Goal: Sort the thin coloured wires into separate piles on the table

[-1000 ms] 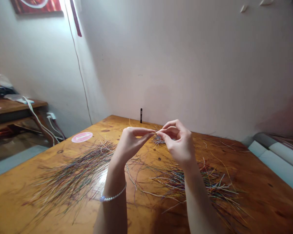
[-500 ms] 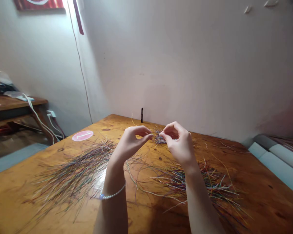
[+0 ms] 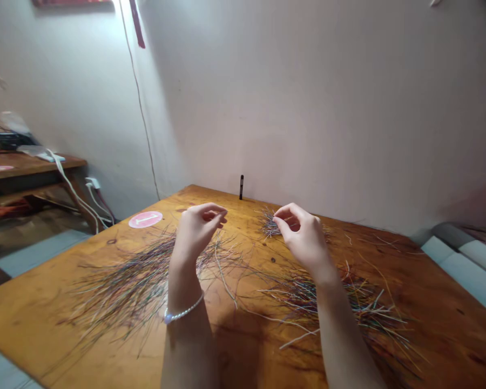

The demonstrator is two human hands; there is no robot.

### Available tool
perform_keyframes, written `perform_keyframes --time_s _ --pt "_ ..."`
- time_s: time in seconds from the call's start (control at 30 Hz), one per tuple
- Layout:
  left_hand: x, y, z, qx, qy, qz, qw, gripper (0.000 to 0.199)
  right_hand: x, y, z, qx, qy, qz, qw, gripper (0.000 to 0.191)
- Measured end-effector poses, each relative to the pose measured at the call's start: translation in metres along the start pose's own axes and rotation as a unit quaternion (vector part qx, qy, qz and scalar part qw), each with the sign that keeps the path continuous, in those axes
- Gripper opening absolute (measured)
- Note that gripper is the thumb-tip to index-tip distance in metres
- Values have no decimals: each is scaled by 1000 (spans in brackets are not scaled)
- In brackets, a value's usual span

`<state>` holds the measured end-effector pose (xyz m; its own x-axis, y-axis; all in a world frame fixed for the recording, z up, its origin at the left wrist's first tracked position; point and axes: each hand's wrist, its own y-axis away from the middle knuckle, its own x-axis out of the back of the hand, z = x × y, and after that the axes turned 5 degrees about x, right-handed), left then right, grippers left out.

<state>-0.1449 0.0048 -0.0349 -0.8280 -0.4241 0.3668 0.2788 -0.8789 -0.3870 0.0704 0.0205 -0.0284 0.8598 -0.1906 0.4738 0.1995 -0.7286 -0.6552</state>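
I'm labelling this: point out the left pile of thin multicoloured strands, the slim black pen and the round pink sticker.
Left pile of thin multicoloured strands [image 3: 135, 283]: head view, middle of the pile.
Slim black pen [image 3: 241, 188]: head view, middle of barrel.
Round pink sticker [image 3: 145, 219]: head view, middle of face.

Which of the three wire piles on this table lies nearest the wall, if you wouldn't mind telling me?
The small far pile, partly hidden by the right hand; the larger left pile and right pile both lie nearer the camera.
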Motion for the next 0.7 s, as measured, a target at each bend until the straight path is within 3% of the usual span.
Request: perform_keyframes --time_s 0.07,0.13,0.2,0.27,0.47,0.67,0.7 --pt "10 -4 -18 38 -62 39 997 20 0 1 3 -11 25 -43 999 9" --pt "19 -6 -35 108 -141 67 982 24 -3 3 8 -26 63 -138 988 12" --pt "27 -7 -50 165 -202 82 962 26 -9 7 13 -36 98 -258 960 15" --pt "31 -8 -61 203 -235 99 945 26 -19 11 18 -41 101 -329 938 15" --pt "30 -10 -85 274 -268 91 919 25 -47 15 25 -84 129 -428 890 28" --pt "23 -8 -89 303 -277 75 909 20 -59 14 36 -164 184 -508 825 5" --pt "22 -8 -88 306 -279 78 907 20 -60 14 38 -174 189 -519 815 10"
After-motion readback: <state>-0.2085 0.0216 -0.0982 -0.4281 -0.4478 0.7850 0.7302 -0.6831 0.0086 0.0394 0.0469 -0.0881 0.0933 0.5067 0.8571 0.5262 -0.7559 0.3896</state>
